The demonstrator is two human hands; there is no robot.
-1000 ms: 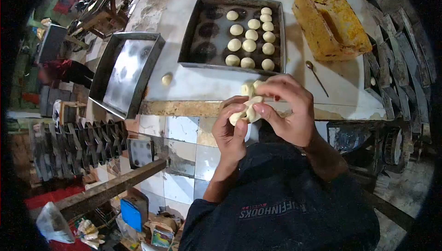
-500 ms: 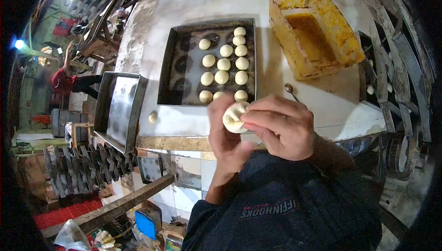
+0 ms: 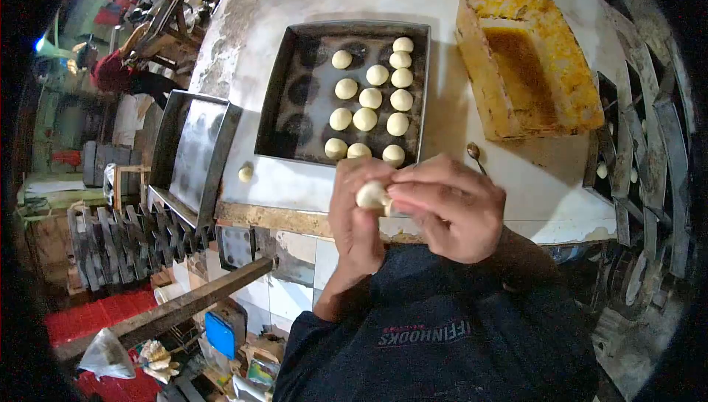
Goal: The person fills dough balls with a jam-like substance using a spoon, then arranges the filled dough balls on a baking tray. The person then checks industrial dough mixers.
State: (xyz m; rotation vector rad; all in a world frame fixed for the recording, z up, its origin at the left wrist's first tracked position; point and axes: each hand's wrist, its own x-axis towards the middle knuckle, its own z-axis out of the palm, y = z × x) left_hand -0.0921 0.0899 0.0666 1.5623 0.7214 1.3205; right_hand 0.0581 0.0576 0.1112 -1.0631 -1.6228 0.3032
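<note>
Between my two hands, just in front of the baking tray, is a piece of pale dough [image 3: 372,195]. My left hand [image 3: 357,214] curls round it from the left, with its thumb below. From the right, my right hand [image 3: 456,209] pinches the dough's edge, which is drawn out toward the fingertips. Beyond my hands, the dark metal baking tray [image 3: 295,157] holds several round dough balls [image 3: 365,119], mostly in its middle and right side. One lone dough ball [image 3: 245,173] lies on the table to the left.
A yellow-stained tub [image 3: 472,70] stands at the back right, with a spoon [image 3: 474,153] near it. Another metal tray [image 3: 195,158] overhangs the table's left edge. Stacked trays [image 3: 649,136] stand at the far right. A person in red [image 3: 110,74] is at the far left.
The dough, a wide gathered disc before, now looks smaller and rounder, with its edge pulled together. My left fingers have closed further round it. The camera view has shifted slightly.
</note>
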